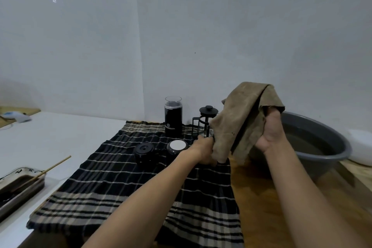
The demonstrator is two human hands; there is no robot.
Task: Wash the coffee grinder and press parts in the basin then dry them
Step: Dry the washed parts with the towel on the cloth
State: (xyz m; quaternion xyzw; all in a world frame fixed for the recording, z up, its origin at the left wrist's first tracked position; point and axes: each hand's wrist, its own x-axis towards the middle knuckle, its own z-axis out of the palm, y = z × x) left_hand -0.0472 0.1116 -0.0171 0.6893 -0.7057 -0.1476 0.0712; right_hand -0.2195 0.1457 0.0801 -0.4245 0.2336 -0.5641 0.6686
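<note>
1. Right now the left hand (204, 150) is curled round a small part (207, 134), mostly hidden by the brown cloth (239, 121); looks like metal/glass press hardware, can't tell which piece.
2. Right hand (270, 133) is raised inside the cloth, fingers covered, so grip unclear; thumb side seems to pinch a fold. Cloth drapes over it and down onto the left hand's part.
3. Judgement: drying step, washing likely done for this piece.
4. Handling: cloth is soft, limp, easy to bunch. The part is probably light, rigid, slippery if wet; hold by its stem or rim through the cloth.
5. On the striped towel (141, 187), far edge: grinder body (173, 121) upright, French press (203, 122) just beside it. Nearer: black lid (144, 152) and a white-topped cap (178, 146), apart from each other.
6. Grey basin (322, 159) with water at the bench's right edge, behind the right forearm.
7. Glass parts fragile; set down gently.
</note>
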